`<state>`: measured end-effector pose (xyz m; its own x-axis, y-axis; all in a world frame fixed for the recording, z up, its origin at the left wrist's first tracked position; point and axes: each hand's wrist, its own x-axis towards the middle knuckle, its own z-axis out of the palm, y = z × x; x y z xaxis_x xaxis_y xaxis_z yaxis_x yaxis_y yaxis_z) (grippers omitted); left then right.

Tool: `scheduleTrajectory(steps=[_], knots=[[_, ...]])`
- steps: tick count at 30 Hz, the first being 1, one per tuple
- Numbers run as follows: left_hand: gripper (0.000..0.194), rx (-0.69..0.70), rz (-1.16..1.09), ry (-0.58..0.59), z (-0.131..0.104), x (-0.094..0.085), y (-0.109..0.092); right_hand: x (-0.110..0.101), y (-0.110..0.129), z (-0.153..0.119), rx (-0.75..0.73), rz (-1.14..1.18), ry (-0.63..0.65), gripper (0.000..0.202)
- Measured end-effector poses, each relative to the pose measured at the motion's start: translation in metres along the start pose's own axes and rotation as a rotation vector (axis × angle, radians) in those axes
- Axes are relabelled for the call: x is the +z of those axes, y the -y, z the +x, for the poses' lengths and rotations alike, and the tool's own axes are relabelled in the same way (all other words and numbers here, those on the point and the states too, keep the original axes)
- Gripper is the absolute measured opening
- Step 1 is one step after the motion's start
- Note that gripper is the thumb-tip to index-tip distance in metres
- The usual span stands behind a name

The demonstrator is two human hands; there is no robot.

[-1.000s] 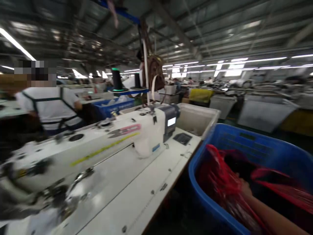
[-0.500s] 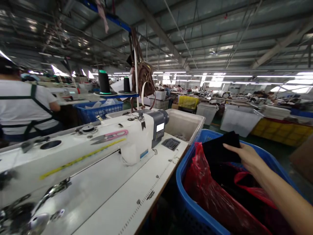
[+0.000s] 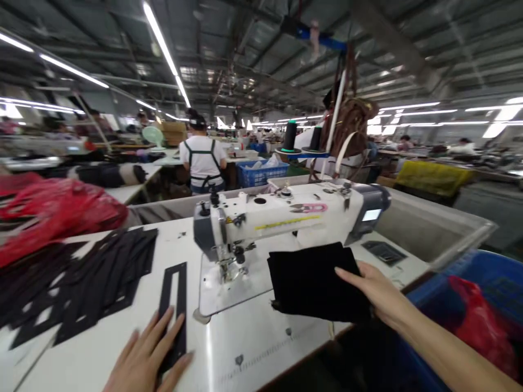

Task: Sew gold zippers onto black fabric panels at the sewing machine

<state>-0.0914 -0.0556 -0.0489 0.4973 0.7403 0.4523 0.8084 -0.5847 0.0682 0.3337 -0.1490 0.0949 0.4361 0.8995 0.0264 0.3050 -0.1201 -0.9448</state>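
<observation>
1. Black cloth (image 3: 314,286) has swung from above the blue basket (image 3: 488,269) to the desk (image 3: 229,335), before the sewing machine (image 3: 269,215).
2. Right hand (image 3: 378,291) has its grip pinching it; left hand (image 3: 143,356) lies spread on a slotted strip (image 3: 182,288).
3. Seemingly a fetching step; the next move calls for steady support (edges look loose).
4. No writing is legible.

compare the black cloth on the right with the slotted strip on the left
The black cloth is broad, with no opening visible; the slotted strip is narrow, with a long gap through it. The cloth is pinched in the right hand, while the strip lies flat on the white table, under the left hand's spread fingers. Both are dark.
</observation>
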Motion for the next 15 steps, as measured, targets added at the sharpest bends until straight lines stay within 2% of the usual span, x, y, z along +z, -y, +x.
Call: scheduleTrajectory(steps=[3, 5, 7, 9, 12, 15], knots=[[0.057, -0.041, 0.063, 0.07, 0.004, -0.017, -0.013, 0.033, -0.034, 0.002, -0.116, -0.135, -0.018, 0.052], [0.057, -0.053, 0.065, 0.103, 0.01, -0.028, -0.022, 0.043, -0.05, -0.006, -0.373, -0.374, 0.012, 0.048], [0.058, -0.04, 0.067, 0.101, 0.015, -0.039, -0.03, 0.046, -0.059, -0.017, -0.665, -0.658, 0.114, 0.042], [0.058, 0.014, 0.038, 0.096, 0.02, -0.049, -0.04, 0.048, -0.063, -0.026, -0.831, -0.826, 0.208, 0.042], [0.049, 0.162, -0.099, 0.09, 0.033, -0.059, -0.065, 0.051, -0.063, -0.032, -0.89, -0.84, 0.238, 0.03], [0.038, 0.305, -0.286, 0.122, 0.055, -0.058, -0.102, 0.055, -0.057, -0.033, -0.829, -0.772, 0.278, 0.024]])
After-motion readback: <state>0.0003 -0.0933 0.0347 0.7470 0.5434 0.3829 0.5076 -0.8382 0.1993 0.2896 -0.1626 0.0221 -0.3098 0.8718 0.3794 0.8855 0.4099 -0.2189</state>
